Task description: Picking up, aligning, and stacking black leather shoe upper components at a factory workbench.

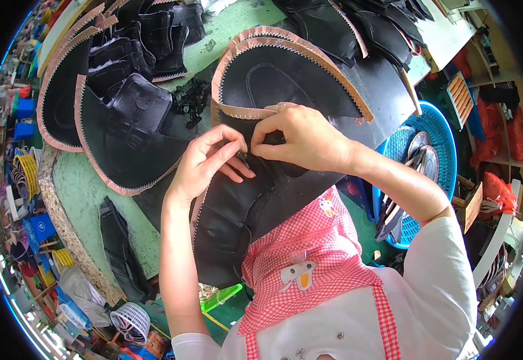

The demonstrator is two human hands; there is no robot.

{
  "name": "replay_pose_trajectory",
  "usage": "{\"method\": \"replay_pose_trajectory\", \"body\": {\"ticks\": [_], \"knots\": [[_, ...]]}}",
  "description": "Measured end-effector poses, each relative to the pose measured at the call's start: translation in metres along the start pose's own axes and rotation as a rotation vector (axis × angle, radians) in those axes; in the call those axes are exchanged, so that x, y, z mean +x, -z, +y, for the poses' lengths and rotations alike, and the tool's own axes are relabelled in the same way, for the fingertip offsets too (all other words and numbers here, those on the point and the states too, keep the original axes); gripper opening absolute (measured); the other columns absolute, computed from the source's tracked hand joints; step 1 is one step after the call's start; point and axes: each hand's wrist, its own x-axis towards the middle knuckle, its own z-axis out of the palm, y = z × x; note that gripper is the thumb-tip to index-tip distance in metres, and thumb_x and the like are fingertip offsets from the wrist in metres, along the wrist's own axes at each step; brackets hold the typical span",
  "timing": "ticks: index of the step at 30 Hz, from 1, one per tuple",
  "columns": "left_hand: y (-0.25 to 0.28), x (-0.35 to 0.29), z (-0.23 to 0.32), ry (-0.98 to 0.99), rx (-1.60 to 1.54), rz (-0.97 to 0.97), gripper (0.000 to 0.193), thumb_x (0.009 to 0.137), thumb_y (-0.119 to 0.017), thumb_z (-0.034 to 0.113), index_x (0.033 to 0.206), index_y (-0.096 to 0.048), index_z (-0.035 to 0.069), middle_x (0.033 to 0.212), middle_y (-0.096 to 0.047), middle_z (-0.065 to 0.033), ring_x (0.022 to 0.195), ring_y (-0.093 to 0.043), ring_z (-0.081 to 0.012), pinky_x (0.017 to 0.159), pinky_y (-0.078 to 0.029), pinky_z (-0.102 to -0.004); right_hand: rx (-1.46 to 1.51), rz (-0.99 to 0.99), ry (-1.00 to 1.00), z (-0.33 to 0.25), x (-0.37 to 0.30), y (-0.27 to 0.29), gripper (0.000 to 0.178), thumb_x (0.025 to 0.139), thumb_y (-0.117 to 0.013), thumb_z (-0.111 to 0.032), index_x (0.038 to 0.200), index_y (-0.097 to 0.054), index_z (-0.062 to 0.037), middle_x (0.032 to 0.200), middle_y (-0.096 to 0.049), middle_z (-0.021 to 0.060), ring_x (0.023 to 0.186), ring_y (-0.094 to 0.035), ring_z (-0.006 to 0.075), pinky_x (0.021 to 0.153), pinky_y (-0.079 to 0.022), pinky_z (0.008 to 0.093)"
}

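Note:
My left hand point(210, 157) is closed in a pinch, with thumb and forefinger together. A small dark thing shows by its fingertips, too hidden to name. Just right of it, my right hand point(303, 137) has its fingers curled and pinched at the edge of a black leather piece point(228, 204), which hangs toward my lap. Beyond the hands lies a curved black leather piece point(273, 78) with a tan, zigzag-stitched border. To the left of it, a pile of small black buckle-like parts point(191, 102) lies on the table.
More tan-edged black pieces point(131, 159) and a stack of black leather parts point(132, 51) cover the left of the green table point(75, 186). Further black pieces point(375, 30) lie at the far right. A blue plastic basket point(447, 138) stands right of the table. A red checked apron point(309, 252) covers my front.

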Motion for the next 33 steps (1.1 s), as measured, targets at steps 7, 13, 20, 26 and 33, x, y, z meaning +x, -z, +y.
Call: {"method": "replay_pose_trajectory", "body": {"ticks": [7,13,20,26,33], "knots": [[0.002,0.001,-0.003,-0.033,0.032,-0.028,0.013,0.103,-0.053,0.011,0.108,-0.058,0.000,0.102,-0.062,-0.0072,0.084,-0.074,-0.0251,0.064,-0.060,-0.0272,0.013,-0.015,-0.097,-0.004,0.002,-0.003,0.017,0.079,-0.067,-0.023,0.079,-0.074,-0.0073,0.082,-0.071,0.0104,0.091,-0.067,0.0299,0.089,-0.051,0.0408],[0.003,-0.002,0.002,-0.012,0.050,-0.005,0.015,0.102,-0.052,0.008,0.108,-0.058,-0.004,0.105,-0.063,-0.0118,0.085,-0.074,-0.0290,0.065,-0.063,-0.0289,-0.001,-0.012,-0.095,0.001,0.000,-0.005,0.017,0.082,-0.067,-0.023,0.083,-0.073,-0.0066,0.085,-0.070,0.0108,0.090,-0.066,0.0287,0.087,-0.051,0.0394],[0.001,0.000,0.007,0.100,0.061,0.042,0.023,0.099,-0.061,0.012,0.116,-0.063,-0.004,0.103,-0.070,-0.0110,0.081,-0.075,-0.0246,0.063,-0.060,-0.0276,0.030,-0.096,0.146,0.013,-0.005,0.010,0.018,0.083,-0.070,-0.010,0.099,-0.070,-0.0020,0.099,-0.068,0.0142,0.095,-0.065,0.0310,0.089,-0.051,0.0394],[-0.004,0.002,0.004,0.133,0.114,0.114,0.022,0.100,-0.061,0.014,0.113,-0.065,-0.003,0.099,-0.069,-0.0096,0.070,-0.074,-0.0222,0.054,-0.057,-0.0251,-0.047,-0.080,0.200,0.012,-0.005,0.014,0.018,0.084,-0.071,-0.003,0.101,-0.069,-0.0004,0.100,-0.068,0.0151,0.093,-0.067,0.0307,0.081,-0.055,0.0374],[-0.010,0.002,0.003,0.111,0.055,0.179,0.020,0.100,-0.061,0.016,0.111,-0.063,0.000,0.096,-0.067,-0.0086,0.067,-0.073,-0.0210,0.051,-0.056,-0.0241,-0.099,-0.095,0.142,0.011,0.000,0.018,0.016,0.085,-0.072,-0.010,0.097,-0.068,-0.0010,0.095,-0.068,0.0145,0.090,-0.067,0.0304,0.080,-0.054,0.0385]]}}
